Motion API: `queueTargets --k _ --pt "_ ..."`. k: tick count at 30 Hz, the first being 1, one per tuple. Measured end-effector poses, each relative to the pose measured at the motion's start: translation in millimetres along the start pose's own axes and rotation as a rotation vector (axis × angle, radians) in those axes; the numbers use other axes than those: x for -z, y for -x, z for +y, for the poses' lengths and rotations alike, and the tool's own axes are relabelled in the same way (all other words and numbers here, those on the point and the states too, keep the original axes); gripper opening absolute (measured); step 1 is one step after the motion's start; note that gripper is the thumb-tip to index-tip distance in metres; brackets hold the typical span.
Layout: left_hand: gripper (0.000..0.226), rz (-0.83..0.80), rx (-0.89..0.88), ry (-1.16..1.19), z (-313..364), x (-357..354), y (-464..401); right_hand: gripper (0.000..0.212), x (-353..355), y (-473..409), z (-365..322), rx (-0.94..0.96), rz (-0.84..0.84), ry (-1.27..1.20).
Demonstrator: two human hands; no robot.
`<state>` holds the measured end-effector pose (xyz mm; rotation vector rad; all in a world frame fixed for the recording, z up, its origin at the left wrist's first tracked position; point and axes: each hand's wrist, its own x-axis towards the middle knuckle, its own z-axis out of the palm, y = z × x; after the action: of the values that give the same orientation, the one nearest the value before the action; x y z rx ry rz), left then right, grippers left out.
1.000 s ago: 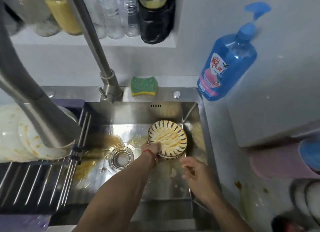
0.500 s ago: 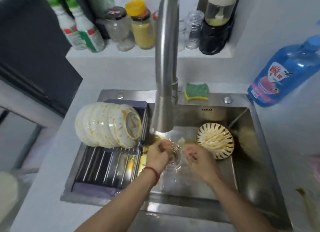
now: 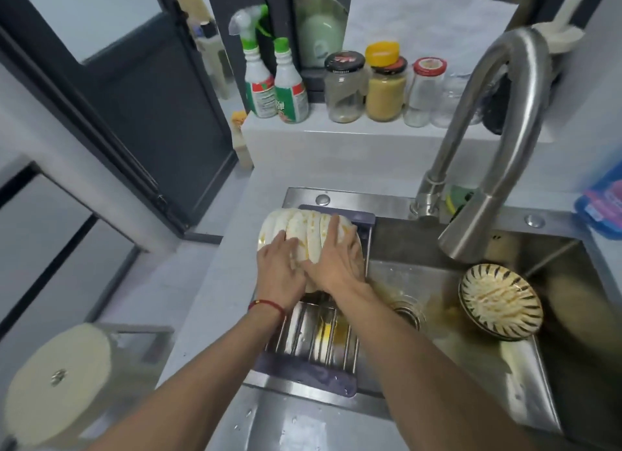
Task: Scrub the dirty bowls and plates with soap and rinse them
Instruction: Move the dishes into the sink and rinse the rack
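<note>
Your left hand [image 3: 281, 269] and right hand [image 3: 333, 259] both lie spread, fingers straight, on the stack of dirty plates [image 3: 303, 232] standing on edge in the rack [image 3: 313, 356]. The stack runs nine to three o'clock; the patterned bowl [image 3: 500, 301] waits at three o'clock in the sink [image 3: 505, 376], nearer your right.

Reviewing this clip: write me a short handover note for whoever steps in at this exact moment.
Left hand and right hand: both laid with fairly straight fingers on the stack of dirty white dishes standing on edge on the drying rack over the sink's left side.
Striped bowl: in the basin, right of the drain, still streaked with sauce.
Done: nothing looks clean.
Left: soap, scrub and rinse every dish. The sponge lies behind the faucet.
</note>
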<state>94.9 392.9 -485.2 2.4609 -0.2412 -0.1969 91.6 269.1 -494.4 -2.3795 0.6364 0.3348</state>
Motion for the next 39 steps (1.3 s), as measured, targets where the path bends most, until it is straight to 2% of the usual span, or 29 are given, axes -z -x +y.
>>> queueTargets --k 2,5,8,10,15,17,19,23,29,33,36,39 --pt "0.064 -0.035 -0.027 -0.033 -2 4 -2 0.109 -1 -4 6 -0.063 0.089 -0.004" --pt "0.070 -0.089 -0.060 -0.030 -2 7 3 0.119 2 1 11 -0.131 0.175 -0.036" --pt "0.086 -0.157 -0.082 -0.101 -5 4 4 0.106 2 8 1 -0.139 0.269 -0.004" --pt "0.086 -0.164 -0.109 -0.194 -12 -3 1 0.093 2 13 -3 -0.166 0.352 0.029" --pt "0.088 -0.001 -0.284 -0.403 -31 -12 -4 0.078 14 29 1 -0.171 0.369 0.133" --pt "0.091 0.051 -0.274 -0.410 -31 -11 -6 0.080 17 38 5 -0.158 0.369 0.162" --pt "0.091 0.056 -0.217 -0.316 -22 -10 -10 0.081 20 47 16 -0.165 0.365 0.149" --pt "0.088 0.035 -0.028 -0.123 6 -5 -19 0.080 34 58 31 -0.203 0.367 0.109" --pt "0.058 0.011 0.080 0.034 49 -5 -7 0.071 52 63 45 -0.236 0.337 -0.013" --pt "0.052 -0.014 -0.007 0.059 72 -19 10 0.067 56 65 43 -0.232 0.325 -0.043" --pt "0.039 -0.012 -0.079 -0.014 86 -24 23 0.069 62 68 44 -0.225 0.321 -0.088" --pt "0.033 -0.007 -0.241 -0.116 100 -25 42 0.057 71 73 56 -0.242 0.313 -0.193"
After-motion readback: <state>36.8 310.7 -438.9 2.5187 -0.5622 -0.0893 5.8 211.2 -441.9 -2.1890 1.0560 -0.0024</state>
